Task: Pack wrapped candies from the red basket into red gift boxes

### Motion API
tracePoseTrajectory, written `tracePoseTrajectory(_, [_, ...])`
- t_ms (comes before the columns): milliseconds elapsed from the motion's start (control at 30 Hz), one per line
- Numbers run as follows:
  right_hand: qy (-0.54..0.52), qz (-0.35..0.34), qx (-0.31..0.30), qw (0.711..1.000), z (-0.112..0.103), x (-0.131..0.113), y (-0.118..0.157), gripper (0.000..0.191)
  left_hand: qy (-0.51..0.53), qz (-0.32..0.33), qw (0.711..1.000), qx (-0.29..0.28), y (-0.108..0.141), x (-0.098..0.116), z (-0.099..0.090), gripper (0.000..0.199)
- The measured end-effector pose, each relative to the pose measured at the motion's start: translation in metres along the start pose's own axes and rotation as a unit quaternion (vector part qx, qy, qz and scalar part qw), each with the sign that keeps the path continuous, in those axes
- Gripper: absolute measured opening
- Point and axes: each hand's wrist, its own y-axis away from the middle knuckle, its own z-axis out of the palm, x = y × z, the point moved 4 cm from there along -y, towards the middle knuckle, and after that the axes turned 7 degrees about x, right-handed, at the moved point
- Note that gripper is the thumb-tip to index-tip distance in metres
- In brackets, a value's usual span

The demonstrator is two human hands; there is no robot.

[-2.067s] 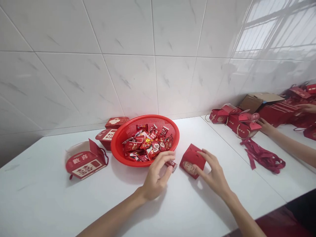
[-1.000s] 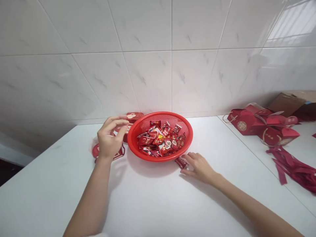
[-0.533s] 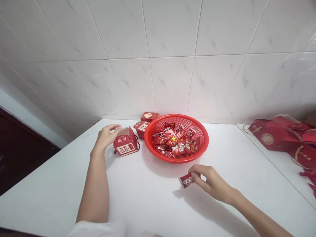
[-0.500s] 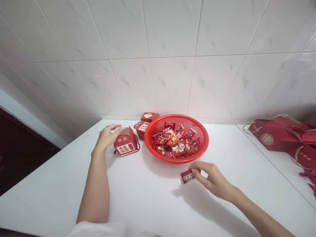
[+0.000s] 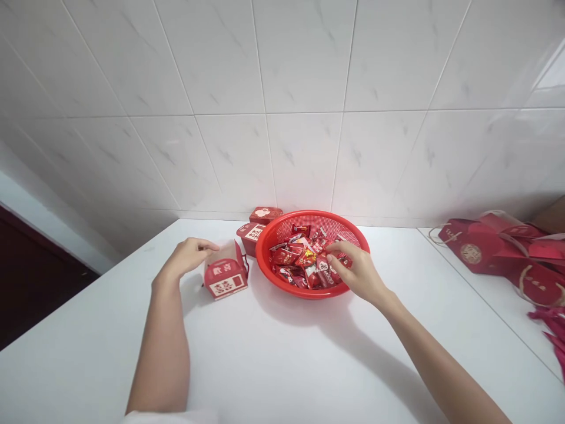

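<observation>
A small red candy box [image 5: 226, 277] with white Chinese characters stands on the white table, its top flaps raised. My left hand [image 5: 188, 257] is at the box's left back edge, fingers stretched out over the top; whether they touch the flap I cannot tell. To the right is a red plastic basket [image 5: 263, 272] filled with red-wrapped candies [image 5: 306, 259]. Over the basket's right side hangs my right hand [image 5: 359, 272], thumb and forefinger apart just above the candies, with nothing visible between them.
Behind the open box, a second red box [image 5: 251, 235] and another patterned red box [image 5: 265, 214] stand close to the basket. Several red boxes with cord handles [image 5: 485, 244] lie at the far right, near some magenta material [image 5: 554, 324]. A tiled wall [image 5: 304, 159] borders the table's back.
My right hand has moved from in front of the basket to above it, and the wrapped candy is out of its fingers. My left hand's fingers have come closer together by the box.
</observation>
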Motion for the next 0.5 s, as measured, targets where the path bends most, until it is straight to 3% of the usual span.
tracePoseTrajectory(100, [-0.016,0.005,-0.014,1.000,0.003,-0.008,0.002,0.017,0.017,0.044,0.996,-0.077,0.015,0.011,-0.009,0.024])
tracePoseTrajectory(200, [-0.056,0.006,-0.067,0.996,0.009,-0.025,0.009,0.019,0.016,0.103,0.984,-0.142,0.041,0.029,-0.020,0.022])
tracePoseTrajectory(300, [-0.105,-0.013,-0.189,0.976,0.021,-0.051,0.023,0.030,0.014,0.158,0.965,-0.209,0.074,0.054,-0.027,0.017])
tracePoseTrajectory(400, [-0.138,-0.061,-0.329,0.932,0.028,-0.078,0.040,0.045,0.041,0.219,0.940,-0.257,0.104,0.084,-0.025,0.020])
tracePoseTrajectory(500, [-0.113,-0.078,-0.395,0.909,0.023,-0.090,0.052,0.043,0.067,0.293,0.906,-0.299,0.125,0.114,-0.013,0.023])
